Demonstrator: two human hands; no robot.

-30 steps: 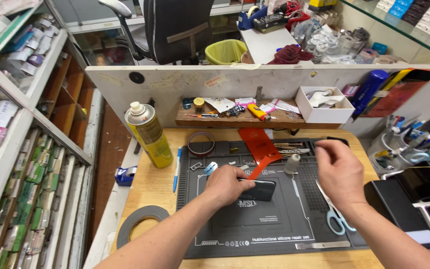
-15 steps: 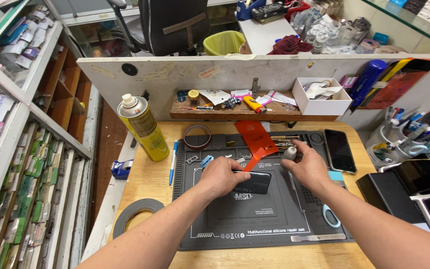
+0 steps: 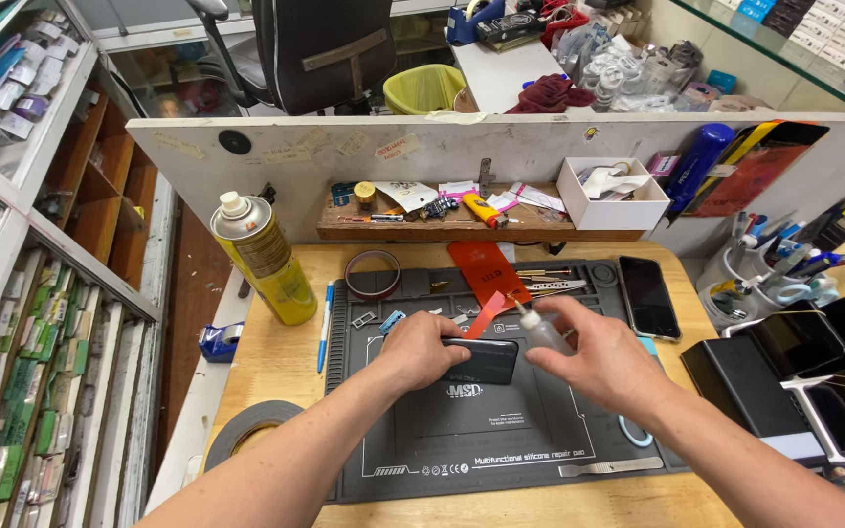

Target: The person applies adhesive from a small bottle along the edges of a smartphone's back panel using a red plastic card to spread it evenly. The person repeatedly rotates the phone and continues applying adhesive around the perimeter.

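Observation:
A dark phone [image 3: 486, 361] lies on the grey silicone repair mat [image 3: 481, 440]. My left hand [image 3: 422, 350] grips its left end, holding it down on the mat. A thin red pry card [image 3: 486, 315] sticks up at the phone's top edge. My right hand [image 3: 599, 357] holds a small clear squeeze bottle [image 3: 540, 330] with a needle tip, tilted with the tip pointing up and left, just above the phone's right end.
A yellow spray can [image 3: 264, 259] stands at the mat's left. A second phone [image 3: 648, 296], a red card [image 3: 486, 272], a tape ring [image 3: 373, 274] and tweezers lie further back. A tape roll [image 3: 246, 430] sits front left. Black boxes and pen cups crowd the right.
My right hand has come in from the right to the phone, now holding the small bottle over its right end. My left hand has stayed on the phone.

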